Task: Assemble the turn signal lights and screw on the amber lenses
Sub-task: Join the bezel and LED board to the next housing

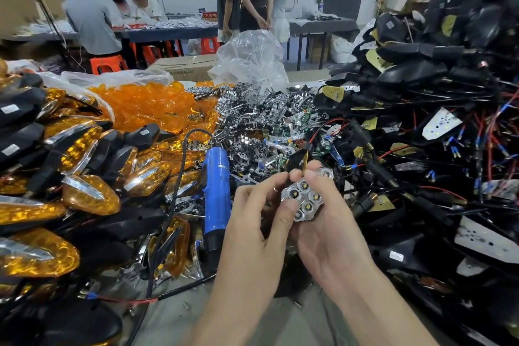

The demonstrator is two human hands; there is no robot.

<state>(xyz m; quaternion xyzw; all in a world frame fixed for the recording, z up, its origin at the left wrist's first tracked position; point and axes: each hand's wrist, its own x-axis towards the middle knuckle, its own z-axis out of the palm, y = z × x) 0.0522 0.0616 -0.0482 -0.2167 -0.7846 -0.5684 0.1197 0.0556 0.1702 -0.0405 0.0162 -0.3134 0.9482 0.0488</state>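
Note:
A chrome reflector (306,196) with several round LED cups sits between both hands, over a black turn signal housing (298,159) whose top pokes out above my fingers. My left hand (255,222) pinches the reflector's left edge with thumb and fingers. My right hand (328,230) cradles the housing and reflector from the right, with its fingertips curled over the top edge. Loose amber lenses (148,104) are heaped at the back left. Finished amber-lensed lights (90,194) pile up at the left.
A blue electric screwdriver (217,191) with a black cable lies just left of my hands. Chrome reflectors (252,115) are heaped in the middle, under a clear plastic bag (252,59). Black housings with wires (435,126) tower at the right. Several people stand and sit at far tables.

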